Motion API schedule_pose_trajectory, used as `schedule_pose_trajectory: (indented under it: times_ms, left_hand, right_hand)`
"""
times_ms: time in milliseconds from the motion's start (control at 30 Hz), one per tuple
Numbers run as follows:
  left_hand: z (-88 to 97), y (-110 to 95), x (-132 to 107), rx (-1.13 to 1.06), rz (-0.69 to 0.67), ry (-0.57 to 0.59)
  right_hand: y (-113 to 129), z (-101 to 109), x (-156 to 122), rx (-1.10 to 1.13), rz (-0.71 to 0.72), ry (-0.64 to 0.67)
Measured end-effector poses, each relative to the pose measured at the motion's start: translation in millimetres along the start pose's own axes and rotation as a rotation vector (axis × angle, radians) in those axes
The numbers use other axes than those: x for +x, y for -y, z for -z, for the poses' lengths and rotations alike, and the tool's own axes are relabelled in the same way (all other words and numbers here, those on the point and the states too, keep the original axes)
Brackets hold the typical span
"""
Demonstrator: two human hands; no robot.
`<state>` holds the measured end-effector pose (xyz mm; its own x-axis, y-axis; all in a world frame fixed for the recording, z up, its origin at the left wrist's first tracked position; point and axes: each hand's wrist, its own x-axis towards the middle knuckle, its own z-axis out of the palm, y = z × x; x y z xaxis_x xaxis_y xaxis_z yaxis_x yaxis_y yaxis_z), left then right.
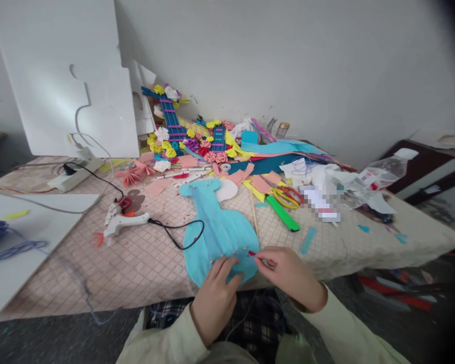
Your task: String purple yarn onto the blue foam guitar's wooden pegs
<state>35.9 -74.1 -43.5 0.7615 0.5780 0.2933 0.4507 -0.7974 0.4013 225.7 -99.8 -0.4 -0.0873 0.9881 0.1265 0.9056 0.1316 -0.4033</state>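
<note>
A light-blue guitar-shaped cutout [231, 227] lies flat at the table's front edge. Small pale pegs stand in a row across its lower body, and more sit on its head end. My left hand [220, 288] rests on the lower part of the cutout, fingers apart and pressing down beside the pegs, holding nothing. Between the thumb and fingertips of my right hand [284, 270] is a small red piece [252, 253], pinched over the cutout's lower right side. The exact kind of that piece is too small to make out.
A white glue gun [129, 222] lies left, its black cord crossing the cutout. Right of it are a green box cutter [284, 214], yellow-handled scissors [286, 198] and a plastic bottle [387, 172]. Flower-decorated paper guitars [173, 121] and paper scraps crowd the back.
</note>
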Motion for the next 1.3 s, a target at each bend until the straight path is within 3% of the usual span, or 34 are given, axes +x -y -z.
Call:
schedule_pose_trajectory:
  times_ms: [167, 300, 533, 733, 1033, 1300]
  left_hand:
    - [2.9, 1, 0, 0.012, -0.041, 0.008]
    - [2.4, 2, 2, 0.016, -0.04, 0.056]
    - [-0.2, 5, 1, -0.016, -0.021, 0.072]
    - [4.1, 5, 3, -0.034, -0.036, 0.056]
    - [7.8, 3, 4, 0.005, -0.041, 0.045]
    - [4.8, 8, 2, 0.004, -0.044, 0.031]
  right_hand:
    - [3, -15, -23, 0.047, -0.079, 0.126]
    - [3, -29, -34, 0.108, -0.106, 0.154]
    - [9, -39, -43, 0.196, -0.097, 0.118]
    - [5, -45, -48, 0.259, -0.248, 0.058]
    - [18, -52, -59, 0.345, -0.209, 0.062]
    - [15, -57, -59, 0.37, -0.225, 0.04]
